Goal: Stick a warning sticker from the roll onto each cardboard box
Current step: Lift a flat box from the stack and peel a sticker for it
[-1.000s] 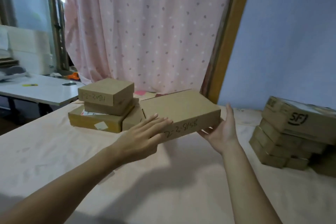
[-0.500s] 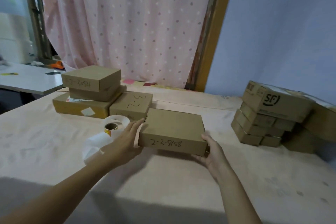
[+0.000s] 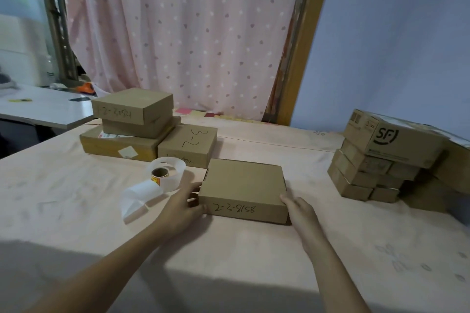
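Flanking the flat cardboard box [image 3: 244, 180] marked 2-3-8158, the left hand [image 3: 181, 202] lays fairly straight fingers against its left side. The right hand [image 3: 298, 207] touches its front right corner with bent fingers; whether it grips cannot be told. The box lies on the table [image 3: 76, 198], with the sticker roll [image 3: 166, 173] just to its left. A stack of boxes [image 3: 132, 119] sits behind, and the SF-marked boxes [image 3: 381, 155] stand well apart at the right.

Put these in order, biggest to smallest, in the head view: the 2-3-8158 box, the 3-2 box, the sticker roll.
1. 2-3-8158 box, though it is also nearest the camera.
2. 3-2 box.
3. sticker roll, clearly smallest.
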Available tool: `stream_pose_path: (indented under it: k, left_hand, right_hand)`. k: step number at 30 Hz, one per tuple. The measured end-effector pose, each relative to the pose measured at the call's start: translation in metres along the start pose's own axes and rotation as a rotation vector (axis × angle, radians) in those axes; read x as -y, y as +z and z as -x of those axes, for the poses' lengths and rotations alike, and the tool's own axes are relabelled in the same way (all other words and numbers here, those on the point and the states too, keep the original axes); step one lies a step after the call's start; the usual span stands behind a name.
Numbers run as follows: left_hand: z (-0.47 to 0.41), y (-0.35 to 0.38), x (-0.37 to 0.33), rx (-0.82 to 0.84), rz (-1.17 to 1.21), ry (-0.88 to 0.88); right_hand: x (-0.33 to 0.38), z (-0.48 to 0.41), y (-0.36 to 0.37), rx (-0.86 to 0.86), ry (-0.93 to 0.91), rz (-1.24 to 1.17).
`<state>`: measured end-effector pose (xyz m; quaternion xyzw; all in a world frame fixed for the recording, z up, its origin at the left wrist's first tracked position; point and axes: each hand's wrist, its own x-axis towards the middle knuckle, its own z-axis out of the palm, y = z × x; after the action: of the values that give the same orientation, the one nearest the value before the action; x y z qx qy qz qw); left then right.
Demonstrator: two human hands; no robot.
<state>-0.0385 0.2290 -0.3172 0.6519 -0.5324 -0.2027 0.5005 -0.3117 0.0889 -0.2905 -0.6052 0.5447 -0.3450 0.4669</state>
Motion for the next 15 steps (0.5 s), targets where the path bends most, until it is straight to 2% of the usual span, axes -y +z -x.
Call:
stream_pose_path:
  k: [2, 4, 8, 12, 15]
  left_hand:
    - [0.0, -0.004, 0.001, 0.024, -0.108, 0.05]
    - [-0.003, -0.013, 0.006, 0.013, -0.348, 0.111]
    - [-0.016, -0.046, 0.007, -0.088, -0.683, 0.227]
    - [-0.028, -0.08, 0.005, -0.231, -0.842, 0.183]
    - [-0.036, -0.099, 0.007, -0.171, -0.929, 0.065]
  right_hand:
    - [-0.003, 0.001, 0.002, -0.049, -0.09, 0.213]
    - [-0.004, -0.001, 0.006, -0.114, -0.173, 0.335]
    - [0.006, -0.01, 0.02, -0.269, -0.364, 0.571]
    - [0.023, -0.011, 0.04, -0.214, -0.51, 0.634]
    - [0.029, -0.011, 0.057, -0.137, -0.546, 0.595]
